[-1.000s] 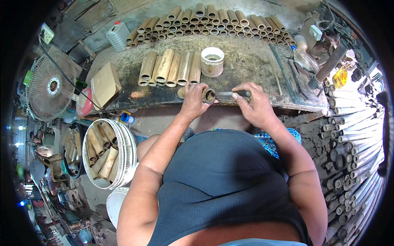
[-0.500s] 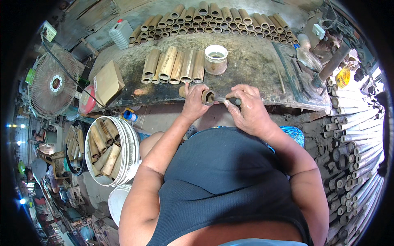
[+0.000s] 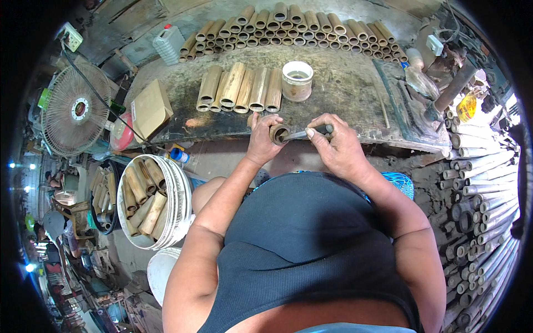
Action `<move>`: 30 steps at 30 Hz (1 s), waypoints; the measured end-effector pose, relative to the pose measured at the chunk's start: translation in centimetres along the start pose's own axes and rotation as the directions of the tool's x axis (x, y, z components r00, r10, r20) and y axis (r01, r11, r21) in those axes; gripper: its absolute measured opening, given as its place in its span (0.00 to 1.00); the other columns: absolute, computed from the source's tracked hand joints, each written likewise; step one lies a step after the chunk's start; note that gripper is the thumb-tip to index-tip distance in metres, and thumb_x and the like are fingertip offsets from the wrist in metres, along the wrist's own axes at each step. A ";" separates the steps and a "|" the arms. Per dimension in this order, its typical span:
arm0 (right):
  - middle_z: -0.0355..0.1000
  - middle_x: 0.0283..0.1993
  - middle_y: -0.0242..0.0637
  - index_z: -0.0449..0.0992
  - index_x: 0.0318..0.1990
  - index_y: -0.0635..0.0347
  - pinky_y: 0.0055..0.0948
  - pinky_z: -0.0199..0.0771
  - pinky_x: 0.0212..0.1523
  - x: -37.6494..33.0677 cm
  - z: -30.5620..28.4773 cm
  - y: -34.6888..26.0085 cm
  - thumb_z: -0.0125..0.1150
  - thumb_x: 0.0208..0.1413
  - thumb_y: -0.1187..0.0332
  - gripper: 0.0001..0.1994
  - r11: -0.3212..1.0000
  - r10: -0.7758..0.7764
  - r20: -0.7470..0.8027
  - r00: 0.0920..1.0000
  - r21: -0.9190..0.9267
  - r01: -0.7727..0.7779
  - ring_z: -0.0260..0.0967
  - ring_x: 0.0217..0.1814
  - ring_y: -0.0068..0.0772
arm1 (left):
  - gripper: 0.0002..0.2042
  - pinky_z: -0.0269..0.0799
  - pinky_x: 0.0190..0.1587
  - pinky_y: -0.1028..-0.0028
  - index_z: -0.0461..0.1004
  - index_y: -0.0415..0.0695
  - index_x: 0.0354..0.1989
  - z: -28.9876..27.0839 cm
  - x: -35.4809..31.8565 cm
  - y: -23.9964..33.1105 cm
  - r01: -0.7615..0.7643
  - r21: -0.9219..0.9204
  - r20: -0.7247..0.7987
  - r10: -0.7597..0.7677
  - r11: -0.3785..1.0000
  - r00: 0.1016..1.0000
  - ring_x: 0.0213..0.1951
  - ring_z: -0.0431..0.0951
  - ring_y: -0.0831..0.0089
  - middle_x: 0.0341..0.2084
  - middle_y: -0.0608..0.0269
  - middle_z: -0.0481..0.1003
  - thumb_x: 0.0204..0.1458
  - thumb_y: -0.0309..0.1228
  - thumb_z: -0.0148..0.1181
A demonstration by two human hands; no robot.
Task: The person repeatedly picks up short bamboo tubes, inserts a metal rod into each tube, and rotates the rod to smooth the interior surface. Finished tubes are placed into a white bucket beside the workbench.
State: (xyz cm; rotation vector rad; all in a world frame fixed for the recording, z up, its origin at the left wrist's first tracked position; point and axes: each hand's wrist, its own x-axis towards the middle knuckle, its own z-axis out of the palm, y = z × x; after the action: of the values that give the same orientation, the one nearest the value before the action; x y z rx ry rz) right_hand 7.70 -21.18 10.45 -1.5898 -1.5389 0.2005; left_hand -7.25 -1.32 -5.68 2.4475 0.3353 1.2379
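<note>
My left hand (image 3: 263,140) is closed around a short bamboo tube (image 3: 275,131) in front of the bench edge. The tube's open mouth faces right and toward me. Between the thumb and fingers of my right hand (image 3: 340,145) is a dark-handled metal-bladed tool (image 3: 300,135). Its grey blade reaches left into the tube's mouth, so the tip is hard to see. Just beyond my hands, several cut bamboo tubes (image 3: 259,89) lie side by side on the bench. A white, stained pot (image 3: 297,89) holding some liquid stands to their right.
The wooden bench (image 3: 344,94) carries a long stack of bamboo tubes (image 3: 288,30) at its back. A white bucket of tubes (image 3: 179,205) stands at my left, near a fan (image 3: 80,109) and a cardboard box (image 3: 150,111). Long poles (image 3: 491,205) are piled at the right.
The tube's mouth has turned more toward me. My right hand has tilted the tool, its handle now higher and farther right, and more of the blade shows. The whole view has shifted slightly.
</note>
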 end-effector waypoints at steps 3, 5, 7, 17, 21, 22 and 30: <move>0.76 0.44 0.47 0.77 0.43 0.62 0.41 0.69 0.54 0.3 0.1 -0.3 0.64 0.59 0.70 0.08 0.982 -0.161 -0.065 0.985 -0.113 0.153 0.73 0.51 0.50 | 0.37 0.42 0.70 0.36 0.61 0.48 0.58 -0.2 -0.2 0.2 -0.006 0.006 -0.022 0.006 1.000 1.000 0.60 0.71 0.56 0.54 0.57 0.70 0.40 0.34 0.78; 0.75 0.44 0.46 0.77 0.43 0.62 0.42 0.69 0.55 0.5 0.1 -0.6 0.64 0.59 0.69 0.08 0.982 -0.155 -0.036 0.987 -0.117 0.150 0.73 0.51 0.50 | 0.37 0.43 0.70 0.36 0.61 0.48 0.58 -0.4 -0.2 0.4 -0.008 0.025 -0.025 0.009 1.000 1.000 0.59 0.71 0.54 0.54 0.56 0.70 0.40 0.33 0.78; 0.75 0.45 0.45 0.77 0.42 0.61 0.42 0.67 0.56 0.7 0.2 -0.8 0.64 0.58 0.69 0.08 0.999 -0.004 0.073 0.997 -0.041 0.007 0.72 0.52 0.49 | 0.37 0.45 0.70 0.38 0.61 0.47 0.58 -0.8 -0.4 0.5 -0.021 0.055 -0.008 0.022 0.998 1.000 0.59 0.71 0.54 0.54 0.55 0.69 0.40 0.33 0.78; 0.76 0.41 0.45 0.78 0.42 0.59 0.43 0.64 0.55 1.4 1.8 -1.2 0.63 0.59 0.66 0.09 0.967 -0.203 0.023 0.979 -0.150 0.204 0.72 0.50 0.49 | 0.37 0.50 0.70 0.45 0.61 0.48 0.55 -0.7 -0.5 -0.3 -0.028 -0.020 -0.044 0.027 0.999 0.999 0.59 0.72 0.54 0.53 0.57 0.71 0.40 0.41 0.81; 0.77 0.42 0.45 0.78 0.42 0.59 0.45 0.61 0.58 2.1 0.8 -1.3 0.62 0.59 0.64 0.10 0.998 -0.048 0.097 0.994 0.037 0.044 0.71 0.54 0.47 | 0.38 0.53 0.69 0.48 0.62 0.47 0.56 -1.4 -0.3 0.0 0.033 -0.092 -0.063 -0.039 0.995 0.997 0.60 0.71 0.53 0.52 0.56 0.72 0.40 0.38 0.81; 0.77 0.43 0.44 0.78 0.43 0.59 0.45 0.61 0.58 2.2 0.6 -1.3 0.63 0.59 0.64 0.10 0.997 -0.071 0.098 0.993 0.020 0.070 0.71 0.55 0.47 | 0.38 0.55 0.68 0.49 0.62 0.47 0.56 -1.6 -0.3 0.1 0.042 -0.100 -0.064 -0.049 0.994 0.997 0.60 0.71 0.52 0.52 0.56 0.72 0.39 0.38 0.81; 0.74 0.49 0.44 0.78 0.48 0.55 0.48 0.52 0.64 3.0 5.7 0.3 0.65 0.57 0.66 0.12 0.965 -0.205 0.242 0.948 -0.110 0.237 0.65 0.63 0.45 | 0.37 0.64 0.68 0.56 0.67 0.46 0.56 -3.1 -0.9 0.6 0.131 -0.166 -0.122 -0.152 0.977 0.981 0.67 0.67 0.48 0.53 0.56 0.76 0.36 0.35 0.82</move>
State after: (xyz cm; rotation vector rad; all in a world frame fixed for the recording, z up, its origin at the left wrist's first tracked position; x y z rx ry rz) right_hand 4.86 -15.90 8.23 -1.5245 -1.9344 0.1589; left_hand -10.25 -1.53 -4.34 2.1736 0.4247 1.3170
